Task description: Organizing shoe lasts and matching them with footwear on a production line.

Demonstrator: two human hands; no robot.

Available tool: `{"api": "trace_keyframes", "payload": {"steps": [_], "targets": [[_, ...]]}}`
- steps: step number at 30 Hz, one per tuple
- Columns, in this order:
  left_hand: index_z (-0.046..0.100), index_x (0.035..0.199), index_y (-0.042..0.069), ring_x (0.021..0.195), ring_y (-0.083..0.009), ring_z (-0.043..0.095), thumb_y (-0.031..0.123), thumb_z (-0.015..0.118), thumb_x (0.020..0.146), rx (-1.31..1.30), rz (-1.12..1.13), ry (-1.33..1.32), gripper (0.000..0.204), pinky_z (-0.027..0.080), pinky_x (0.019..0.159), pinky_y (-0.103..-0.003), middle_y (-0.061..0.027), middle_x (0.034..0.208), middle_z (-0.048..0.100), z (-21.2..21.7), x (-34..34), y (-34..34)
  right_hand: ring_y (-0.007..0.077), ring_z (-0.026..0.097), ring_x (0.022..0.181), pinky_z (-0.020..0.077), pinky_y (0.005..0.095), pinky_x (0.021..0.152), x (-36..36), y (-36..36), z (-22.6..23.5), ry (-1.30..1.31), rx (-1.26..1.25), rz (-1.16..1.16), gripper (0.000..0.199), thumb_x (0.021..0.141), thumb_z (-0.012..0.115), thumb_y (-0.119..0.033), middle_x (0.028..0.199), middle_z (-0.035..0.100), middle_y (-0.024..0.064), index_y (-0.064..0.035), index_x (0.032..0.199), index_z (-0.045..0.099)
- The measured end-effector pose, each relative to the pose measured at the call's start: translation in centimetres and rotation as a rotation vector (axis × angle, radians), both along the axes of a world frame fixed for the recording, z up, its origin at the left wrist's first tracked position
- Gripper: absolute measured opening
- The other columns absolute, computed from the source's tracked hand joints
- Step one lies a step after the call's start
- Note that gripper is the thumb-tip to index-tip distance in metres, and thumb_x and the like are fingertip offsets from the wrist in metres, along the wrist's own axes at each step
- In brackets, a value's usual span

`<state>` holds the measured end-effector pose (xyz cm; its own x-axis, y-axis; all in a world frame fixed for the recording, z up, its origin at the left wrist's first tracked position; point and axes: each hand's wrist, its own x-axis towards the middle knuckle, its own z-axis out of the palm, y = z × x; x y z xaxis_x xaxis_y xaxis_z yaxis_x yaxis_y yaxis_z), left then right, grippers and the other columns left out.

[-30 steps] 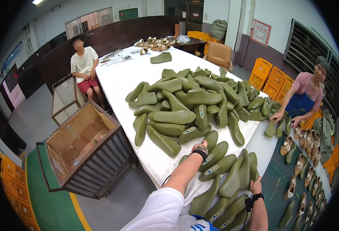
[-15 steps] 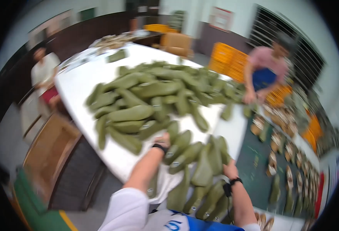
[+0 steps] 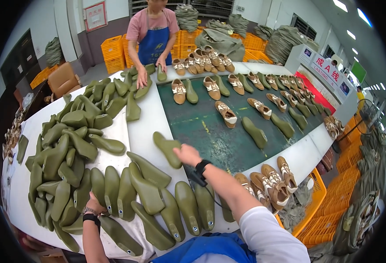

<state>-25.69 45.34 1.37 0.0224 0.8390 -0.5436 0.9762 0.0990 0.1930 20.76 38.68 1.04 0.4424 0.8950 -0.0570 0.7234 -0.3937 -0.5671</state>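
Observation:
My right hand (image 3: 187, 155) is closed on the heel end of a green shoe last (image 3: 165, 148), out over the white ledge beside the green conveyor belt (image 3: 210, 144). On the left, my left hand (image 3: 94, 205) has its fingers curled round the lower end of another green shoe last (image 3: 98, 186), at the left of a row. Several more lasts, such as this one (image 3: 187, 206), lie side by side between my arms. A large heap of lasts (image 3: 63, 153) covers the white table to the left of the row.
Across the table, a person in a blue apron (image 3: 155, 47) handles lasts with both hands. Brown-and-white shoes (image 3: 225, 114) and lasts stand in rows on the belt. More shoes (image 3: 269, 186) sit on the near ledge, beside an orange crate (image 3: 317, 197). Orange crates (image 3: 112, 48) are stacked behind.
The view has swung to the right. My right hand has left the near row and is now at the belt's edge with a last. My left hand remains at the row's left end.

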Motion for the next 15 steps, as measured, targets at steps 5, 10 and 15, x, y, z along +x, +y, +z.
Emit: {"api": "trace_keyframes", "payload": {"steps": [5, 10, 15], "targets": [[-0.011, 0.133, -0.01, 0.05, -0.0211, 0.062, 0.009, 0.076, 0.059, 0.053, -0.086, 0.037, 0.116, 0.052, 0.047, -0.03, -0.0162, 0.074, 0.065, -1.0, -1.8, -0.4, 0.0406, 0.058, 0.095, 0.0457, 0.0447, 0.083, 9.0, -0.9, 1.0, 0.013, -0.015, -0.28, 0.058, 0.082, 0.045, -0.048, 0.097, 0.061, 0.0268, 0.0048, 0.098, 0.061], [-0.012, 0.133, -0.011, 0.05, -0.0208, 0.062, 0.011, 0.076, 0.059, 0.094, -0.124, 0.045, 0.117, 0.052, 0.049, -0.029, -0.0155, 0.074, 0.065, -3.2, -4.2, 0.0, 0.034, 0.061, 0.095, 0.0473, 0.0427, 0.081, 14.5, -3.7, 0.7, -0.292, -0.264, -0.181, 0.049, 0.083, 0.051, -0.041, 0.099, 0.063, 0.0221, 0.0032, 0.104, 0.056], [-0.016, 0.133, -0.011, 0.049, -0.0196, 0.062, 0.01, 0.075, 0.06, 0.054, -0.074, -0.01, 0.118, 0.052, 0.046, -0.029, -0.0145, 0.072, 0.064, -1.4, -2.6, -0.2, 0.032, 0.058, 0.102, 0.0469, 0.0389, 0.085, 15.0, -7.5, -0.6, -0.12, -0.664, -0.082, 0.036, 0.08, 0.053, -0.027, 0.111, 0.061, 0.0155, -0.0034, 0.106, 0.062]]}}
